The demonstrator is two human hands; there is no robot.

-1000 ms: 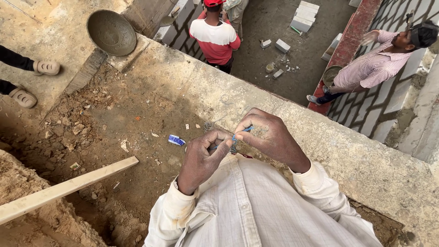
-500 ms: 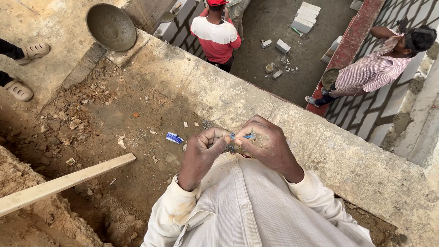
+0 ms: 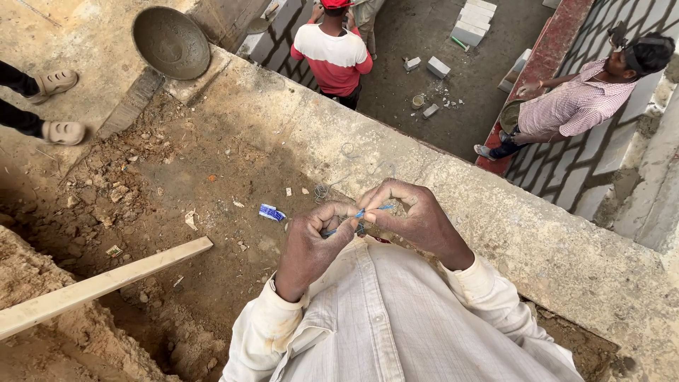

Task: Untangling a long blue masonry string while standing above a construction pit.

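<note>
While both hands are up in front of the white shirt, the left hand and the right hand each pinch an end of a thin blue string, which looks light, soft and bendy, best held near its ends.

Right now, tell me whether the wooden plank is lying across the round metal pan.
No. The wooden plank lies on the dirt at lower left, well apart from the round metal pan at the top.
</note>
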